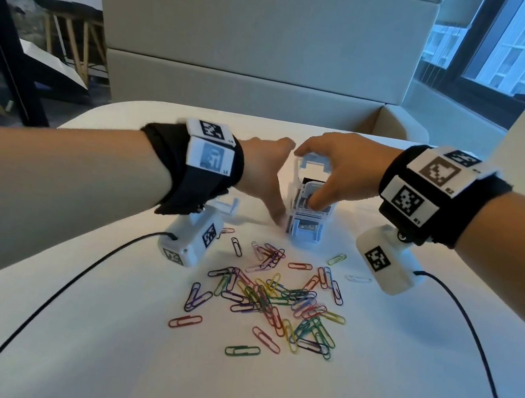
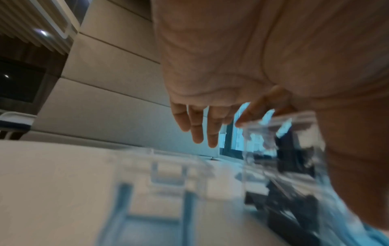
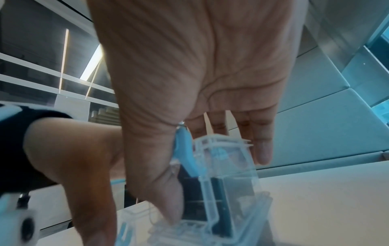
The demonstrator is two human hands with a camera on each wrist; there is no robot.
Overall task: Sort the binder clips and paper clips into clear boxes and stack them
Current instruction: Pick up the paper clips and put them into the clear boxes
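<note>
Two clear boxes stand stacked mid-table. The lower clear box [image 1: 306,232] holds silvery clips. My right hand [image 1: 332,165] grips the upper clear box [image 1: 306,178] [image 3: 227,166], fingers over its top and thumb [image 3: 168,199] on its front; it is tilted and holds black binder clips [image 2: 284,158]. My left hand [image 1: 265,171] [image 2: 231,58] rests against the stack's left side, thumb low on the lower box, fingers [image 2: 195,126] straight. Coloured paper clips [image 1: 275,298] lie scattered on the white table [image 1: 361,389] in front of the stack.
A third clear box [image 2: 168,174] with blue latches sits on the table left of the stack, mostly hidden behind my left wrist camera [image 1: 192,235] in the head view. Black cables [image 1: 66,280] trail from both wrists. A pale padded bench [image 1: 246,39] rises behind the table.
</note>
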